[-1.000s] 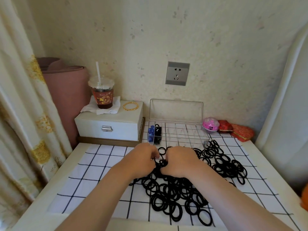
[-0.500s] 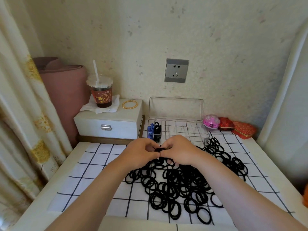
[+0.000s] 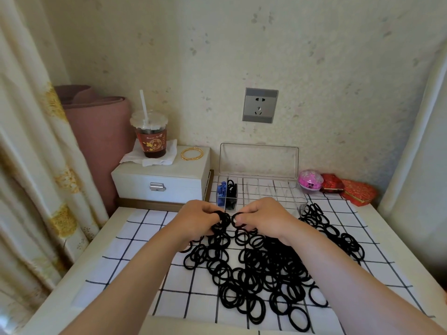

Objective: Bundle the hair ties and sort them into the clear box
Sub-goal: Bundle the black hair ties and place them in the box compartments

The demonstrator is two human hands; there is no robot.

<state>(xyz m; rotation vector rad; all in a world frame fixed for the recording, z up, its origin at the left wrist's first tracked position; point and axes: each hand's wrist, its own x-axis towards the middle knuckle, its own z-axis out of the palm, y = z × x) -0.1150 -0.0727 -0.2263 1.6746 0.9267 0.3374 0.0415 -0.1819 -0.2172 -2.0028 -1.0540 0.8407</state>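
Observation:
A big heap of loose black hair ties (image 3: 263, 267) lies on the checked cloth, stretching to the right towards the box. My left hand (image 3: 198, 221) grips a small stack of black ties (image 3: 221, 220) just above the heap. Close beside it, my right hand (image 3: 263, 218) pinches a single black tie (image 3: 238, 220). Behind my hands stands the clear box (image 3: 271, 192) with its lid raised against the wall. Its left compartments hold blue ties (image 3: 221, 191) and black ties (image 3: 232, 187); the others look empty.
A white jewellery box (image 3: 159, 182) at the back left carries a lidded drink cup (image 3: 151, 136) on a napkin and a gold bangle (image 3: 192, 154). A pink ball (image 3: 310, 181) and red pouches (image 3: 348, 189) sit right of the clear box. Curtains hang on both sides.
Both hands have lifted off the heap and drawn slightly apart, each now holding ties. The view has shifted a little.

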